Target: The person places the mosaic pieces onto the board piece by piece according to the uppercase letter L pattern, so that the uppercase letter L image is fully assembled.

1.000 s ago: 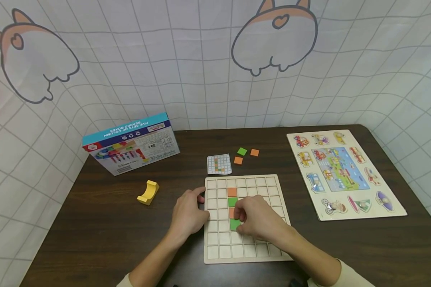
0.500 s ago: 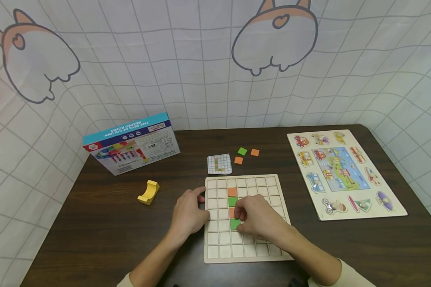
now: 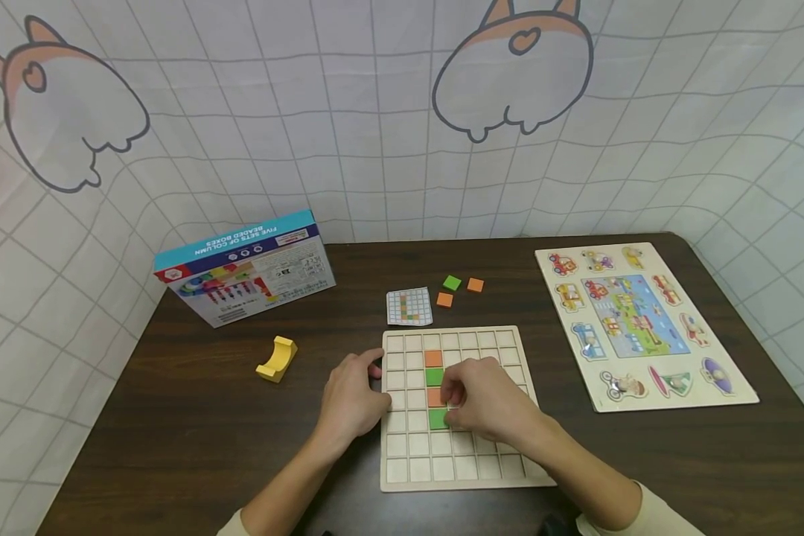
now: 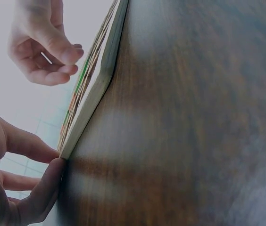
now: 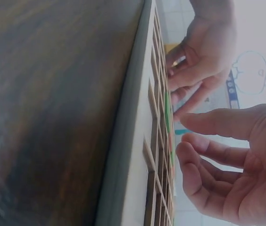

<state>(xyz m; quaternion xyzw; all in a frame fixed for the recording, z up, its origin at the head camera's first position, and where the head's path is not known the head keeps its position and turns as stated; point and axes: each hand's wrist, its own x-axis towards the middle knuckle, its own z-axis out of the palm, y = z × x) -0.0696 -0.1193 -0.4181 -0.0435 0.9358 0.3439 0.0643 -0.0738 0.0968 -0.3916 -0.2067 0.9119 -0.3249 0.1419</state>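
Note:
A pale wooden grid board (image 3: 402,469) lies on the table in the head view. One column of it holds an orange tile (image 3: 432,359), a green tile (image 3: 434,377), a second orange tile (image 3: 435,397) and a second green tile (image 3: 438,419). My left hand (image 3: 352,398) touches the board's left edge with thumb and index finger spread along it. Over the board's middle is my right hand (image 3: 489,402), its fingertips beside the two lower tiles. In the right wrist view the right hand (image 5: 236,160) has loosely bent fingers with nothing between them.
Behind the board lie a small grid pattern card (image 3: 409,307), a loose green tile (image 3: 452,283) and two loose orange tiles (image 3: 445,299). A yellow curved block (image 3: 278,359) and a cardboard box (image 3: 248,268) stand left. A wooden picture puzzle (image 3: 643,327) lies right.
My right hand has shifted slightly up and to the right, uncovering more of the lower orange and green tiles. The left hand has stayed at the board's edge.

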